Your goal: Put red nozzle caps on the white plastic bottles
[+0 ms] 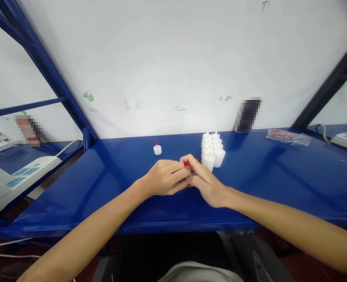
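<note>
"Left hand [167, 178] and right hand [210, 186] are touching, curling narrowly around little red caps [187, 164]."

"Are the caps sitting near the white dropper bottles [208, 159]?"

"Yes, just beside them, over the blue table [264, 176]. They're looking light, hard, maybe slippery; pinching their sides is seeming best."
</note>
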A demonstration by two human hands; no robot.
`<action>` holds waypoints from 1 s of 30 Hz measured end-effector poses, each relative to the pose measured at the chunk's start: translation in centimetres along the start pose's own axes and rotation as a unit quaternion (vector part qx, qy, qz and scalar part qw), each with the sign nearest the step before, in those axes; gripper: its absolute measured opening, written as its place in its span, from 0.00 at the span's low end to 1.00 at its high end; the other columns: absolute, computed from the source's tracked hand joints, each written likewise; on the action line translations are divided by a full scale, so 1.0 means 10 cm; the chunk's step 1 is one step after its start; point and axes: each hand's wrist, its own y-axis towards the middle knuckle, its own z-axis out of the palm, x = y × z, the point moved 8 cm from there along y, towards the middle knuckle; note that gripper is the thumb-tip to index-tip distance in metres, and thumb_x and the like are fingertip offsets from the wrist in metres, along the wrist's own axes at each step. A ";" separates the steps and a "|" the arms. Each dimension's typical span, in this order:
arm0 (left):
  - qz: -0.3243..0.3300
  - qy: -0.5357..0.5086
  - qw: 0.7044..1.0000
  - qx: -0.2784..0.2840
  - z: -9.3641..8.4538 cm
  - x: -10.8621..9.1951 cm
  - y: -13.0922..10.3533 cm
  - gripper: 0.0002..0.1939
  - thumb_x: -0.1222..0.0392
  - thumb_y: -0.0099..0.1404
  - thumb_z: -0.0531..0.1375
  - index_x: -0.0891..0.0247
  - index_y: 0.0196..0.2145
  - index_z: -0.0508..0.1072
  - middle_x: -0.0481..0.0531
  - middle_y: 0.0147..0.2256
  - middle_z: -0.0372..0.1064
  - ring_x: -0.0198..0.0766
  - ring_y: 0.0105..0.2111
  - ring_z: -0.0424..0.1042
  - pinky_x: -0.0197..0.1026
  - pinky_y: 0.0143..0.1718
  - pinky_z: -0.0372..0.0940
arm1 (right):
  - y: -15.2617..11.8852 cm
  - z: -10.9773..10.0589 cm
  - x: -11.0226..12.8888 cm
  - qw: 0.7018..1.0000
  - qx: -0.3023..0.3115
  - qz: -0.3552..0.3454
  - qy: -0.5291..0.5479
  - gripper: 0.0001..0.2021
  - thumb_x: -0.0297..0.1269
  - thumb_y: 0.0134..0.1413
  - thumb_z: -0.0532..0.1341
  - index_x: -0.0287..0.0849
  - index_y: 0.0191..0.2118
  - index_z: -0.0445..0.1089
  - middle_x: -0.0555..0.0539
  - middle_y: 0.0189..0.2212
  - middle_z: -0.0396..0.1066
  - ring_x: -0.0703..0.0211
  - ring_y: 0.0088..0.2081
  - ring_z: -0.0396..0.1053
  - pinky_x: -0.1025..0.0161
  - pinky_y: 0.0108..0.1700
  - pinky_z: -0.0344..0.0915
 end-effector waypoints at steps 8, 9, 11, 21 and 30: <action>-0.009 -0.018 0.999 0.031 0.05 -0.02 0.01 0.04 0.60 0.70 0.53 0.62 0.38 0.66 0.50 0.30 0.71 0.36 0.27 0.68 0.39 0.29 0.61 | -0.02 -0.02 -0.04 0.999 -0.026 -0.003 -0.024 0.09 0.26 0.55 0.50 0.46 0.41 0.55 0.58 0.23 0.53 0.64 0.23 0.51 0.65 0.27 0.50; -0.014 -0.021 0.999 0.032 0.05 -0.01 0.00 0.04 0.60 0.70 0.53 0.61 0.38 0.66 0.50 0.30 0.70 0.36 0.27 0.68 0.39 0.29 0.61 | -0.02 -0.02 -0.05 0.999 -0.029 0.001 -0.017 0.08 0.28 0.57 0.50 0.46 0.42 0.55 0.58 0.23 0.53 0.64 0.23 0.52 0.65 0.27 0.51; -0.026 -0.036 0.999 0.019 0.05 0.05 -0.03 0.05 0.61 0.70 0.51 0.61 0.37 0.65 0.48 0.27 0.67 0.35 0.24 0.65 0.39 0.27 0.60 | 0.00 -0.02 -0.08 0.999 -0.036 0.012 -0.011 0.09 0.33 0.62 0.52 0.45 0.47 0.56 0.57 0.23 0.56 0.64 0.24 0.55 0.65 0.27 0.52; -0.460 -0.050 0.870 -0.168 -0.24 1.40 -0.85 0.09 0.53 0.70 0.54 0.61 0.36 0.64 0.42 0.25 0.57 0.30 0.22 0.55 0.35 0.25 0.53 | 0.06 0.03 -0.13 0.994 -0.006 0.029 -0.105 0.20 0.38 0.65 0.55 0.43 0.60 0.55 0.57 0.25 0.62 0.63 0.27 0.62 0.63 0.35 0.59; -0.520 -0.111 0.839 -0.115 -0.01 1.64 -1.08 0.14 0.51 0.66 0.58 0.63 0.41 0.74 0.46 0.31 0.65 0.29 0.23 0.59 0.35 0.26 0.55 | 0.07 -0.05 -0.10 0.922 -0.014 0.025 -0.385 0.07 0.31 0.60 0.55 0.42 0.42 0.68 0.50 0.30 0.70 0.61 0.28 0.63 0.64 0.31 0.54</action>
